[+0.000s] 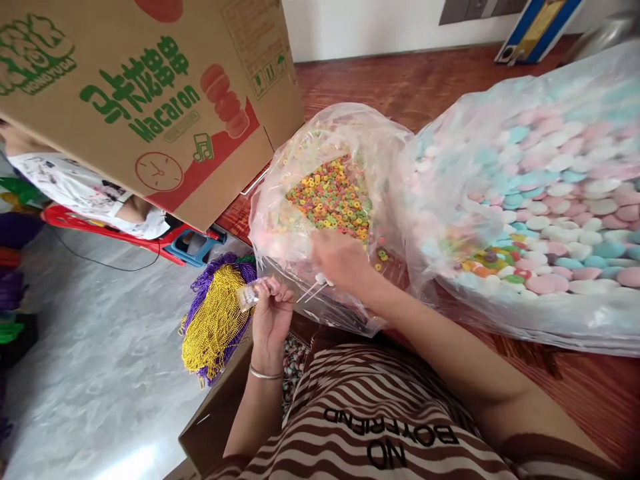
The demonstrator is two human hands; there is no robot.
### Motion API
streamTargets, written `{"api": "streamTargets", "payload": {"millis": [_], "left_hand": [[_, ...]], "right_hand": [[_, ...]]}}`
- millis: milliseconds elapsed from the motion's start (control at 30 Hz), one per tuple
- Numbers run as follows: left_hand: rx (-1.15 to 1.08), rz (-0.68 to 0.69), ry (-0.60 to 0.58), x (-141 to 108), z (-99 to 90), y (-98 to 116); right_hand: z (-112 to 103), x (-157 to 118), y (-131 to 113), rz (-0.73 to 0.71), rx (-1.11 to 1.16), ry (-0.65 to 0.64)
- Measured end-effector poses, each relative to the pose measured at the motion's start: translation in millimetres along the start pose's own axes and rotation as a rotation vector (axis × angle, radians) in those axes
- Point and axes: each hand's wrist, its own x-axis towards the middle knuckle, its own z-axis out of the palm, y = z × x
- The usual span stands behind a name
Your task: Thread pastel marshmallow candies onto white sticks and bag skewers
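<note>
My left hand [273,310] is closed around a small clear packet [249,294], below the near edge of a plastic bag. My right hand [343,263] is blurred at the opening of that clear bag [390,160], beside its small ring-shaped candies [333,193]; its fingertips are smeared, so what they hold cannot be made out. Two white sticks with pale heads [320,280] lie just under the right hand. To the right, a large clear bag [540,327] holds pink, blue and white candies [555,227], with some colourful rings among them.
A large cardboard box [200,173] stands at the upper left of the red-brown table [370,80]. Gold beads [215,327] and purple beads hang left of my left hand. An open carton [210,407] sits below it. A person in a white top [65,187] is behind the box.
</note>
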Motion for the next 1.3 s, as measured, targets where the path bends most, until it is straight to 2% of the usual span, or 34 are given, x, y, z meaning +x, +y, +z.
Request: {"api": "streamTargets", "payload": {"millis": [33, 100, 167, 233, 333, 467, 667, 833, 933, 1033, 1167, 1300], "left_hand": [[-0.027, -0.039, -0.002, 1, 5.4, -5], [-0.065, -0.121, -0.008, 3, 16.3, -18], [-0.069, -0.184, -0.014, 5, 27.3, -34], [-0.053, -0.236, -0.018, 5, 38.2, -52], [0.006, -0.308, -0.033, 1, 53.7, -79], [0.042, -0.373, -0.112, -11, 70.5, -105], [0.105, -0.357, -0.183, -24, 84.8, -123], [0.187, -0.249, -0.224, -29, 92.0, -126], [0.214, -0.239, -0.254, -31, 96.8, -124], [0.278, -0.236, -0.276, -32, 101.6, -123], [0.376, -0.169, -0.269, -32, 107.4, -124], [0.428, -0.136, -0.252, -34, 111.4, -127]], "right_hand": [[-14, -11, 10, 0.083, 0.121, 0.143], [-41, -40, 27, 0.165, 0.501, 0.406], [-60, -74, 37, 0.253, 0.924, 0.594], [-72, -107, 41, 0.312, 1.24, 0.65], [-77, -143, 41, 0.403, 1.424, 0.669], [-79, -165, 48, 0.494, 1.423, 0.773], [-84, -192, 61, 0.467, 1.294, 0.892], [-87, -220, 65, 0.411, 1.081, 0.832], [-90, -232, 67, 0.381, 1.005, 0.816], [-92, -239, 68, 0.345, 0.949, 0.783], [-93, -247, 68, 0.329, 0.844, 0.742], [-91, -252, 68, 0.318, 0.837, 0.718]]}}
